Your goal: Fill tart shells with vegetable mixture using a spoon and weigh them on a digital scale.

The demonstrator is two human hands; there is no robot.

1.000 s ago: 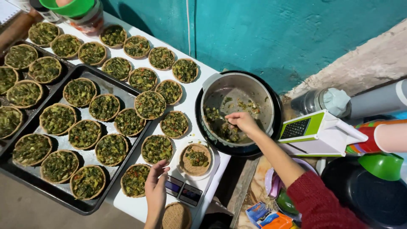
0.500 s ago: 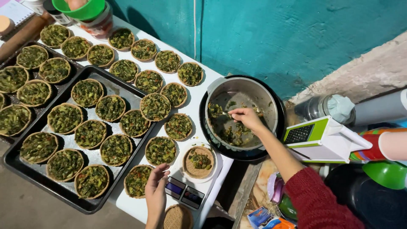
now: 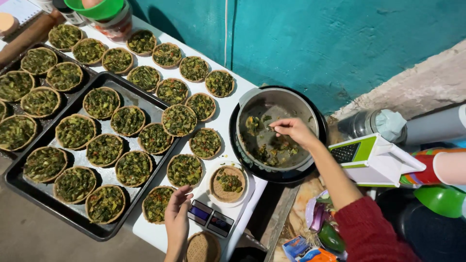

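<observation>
Right hand (image 3: 292, 130) pinched, left hand (image 3: 177, 218) relaxed

roughly thirty filled tart shells (image 3: 179, 120), two trays (image 3: 29, 187)

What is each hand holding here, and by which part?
The right hand pinches a spoon-like handle over the pot, though it is too thin to confirm. The left hand holds nothing, resting beside the scale.
</observation>
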